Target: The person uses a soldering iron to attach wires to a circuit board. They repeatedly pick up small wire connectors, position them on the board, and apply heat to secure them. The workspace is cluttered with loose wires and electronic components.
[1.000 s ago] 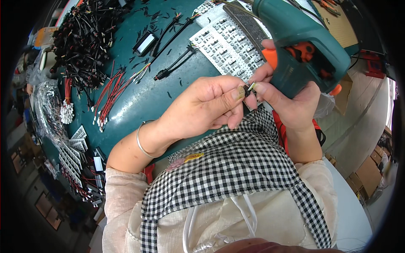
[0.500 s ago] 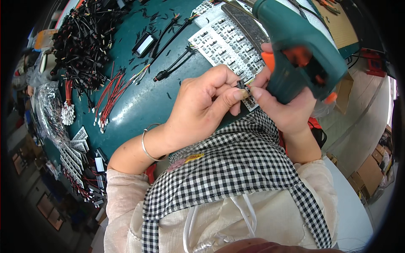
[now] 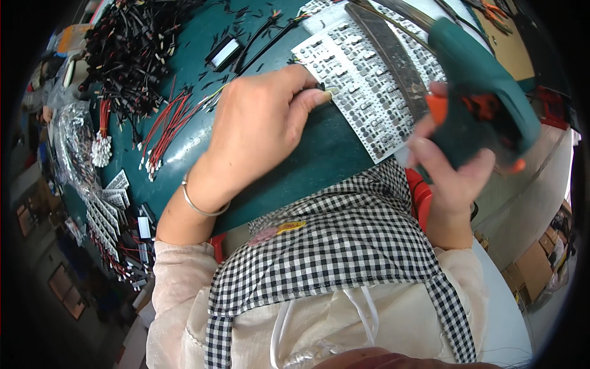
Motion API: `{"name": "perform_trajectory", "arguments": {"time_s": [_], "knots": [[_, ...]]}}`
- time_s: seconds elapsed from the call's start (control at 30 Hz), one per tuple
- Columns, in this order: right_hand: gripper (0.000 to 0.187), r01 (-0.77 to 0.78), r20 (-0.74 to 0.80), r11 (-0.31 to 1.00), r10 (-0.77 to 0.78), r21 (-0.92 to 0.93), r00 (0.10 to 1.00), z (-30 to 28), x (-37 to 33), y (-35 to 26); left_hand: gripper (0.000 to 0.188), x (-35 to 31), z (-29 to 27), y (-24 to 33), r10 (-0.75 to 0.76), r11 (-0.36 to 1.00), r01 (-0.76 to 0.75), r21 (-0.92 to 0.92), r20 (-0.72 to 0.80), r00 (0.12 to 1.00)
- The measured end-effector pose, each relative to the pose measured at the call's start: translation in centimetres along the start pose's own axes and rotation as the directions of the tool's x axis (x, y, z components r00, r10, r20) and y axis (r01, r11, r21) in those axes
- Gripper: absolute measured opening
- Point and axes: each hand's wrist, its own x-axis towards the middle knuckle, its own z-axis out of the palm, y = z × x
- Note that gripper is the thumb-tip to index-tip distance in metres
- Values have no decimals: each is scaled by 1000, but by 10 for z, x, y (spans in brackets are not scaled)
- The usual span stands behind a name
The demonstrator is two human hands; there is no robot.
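Note:
My left hand (image 3: 255,120) is closed in a pinch at the left edge of a white circuit board panel (image 3: 362,74). Between thumb and forefinger is a small dark cable end (image 3: 321,87), mostly hidden by the fingers. My right hand (image 3: 458,178), slightly blurred, is wrapped round the handle of a dark green gun-shaped tool (image 3: 501,83) with an orange trigger. The tool is held up over the panel's right side, apart from the left hand. Rows of small grey components cover the panel, and a dark worn metal bar (image 3: 390,58) lies across it.
A large heap of black cables (image 3: 129,55) fills the far left of the green table (image 3: 295,169). Red-and-white wire bundles (image 3: 169,132), a black module (image 3: 224,52) and scattered black scraps lie nearer. Orange-handled pliers (image 3: 495,15) rest at far right.
My hands have drawn apart. The left moved left and slightly away from me with the small cable end, to the panel's edge; the right moved right and down with the green tool.

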Motion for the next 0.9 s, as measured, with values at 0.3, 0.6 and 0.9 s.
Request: {"name": "perform_trajectory", "arguments": {"time_s": [0.3, 0.6, 0.9], "knots": [[81, -83, -65, 994, 88, 76, 994, -29, -30, -9, 13, 5, 0, -27, 8, 983, 0, 184, -42, 999], [80, -125, 2, 991, 125, 44, 992, -32, -29, -7, 13, 5, 9, -29, -3, 969, 19, 245, -66, 998], [77, -121, 23, 991, 120, 62, 993, -23, -26, -1, 12, 4, 11, -32, -1, 971, 22, 240, -87, 996]]}}
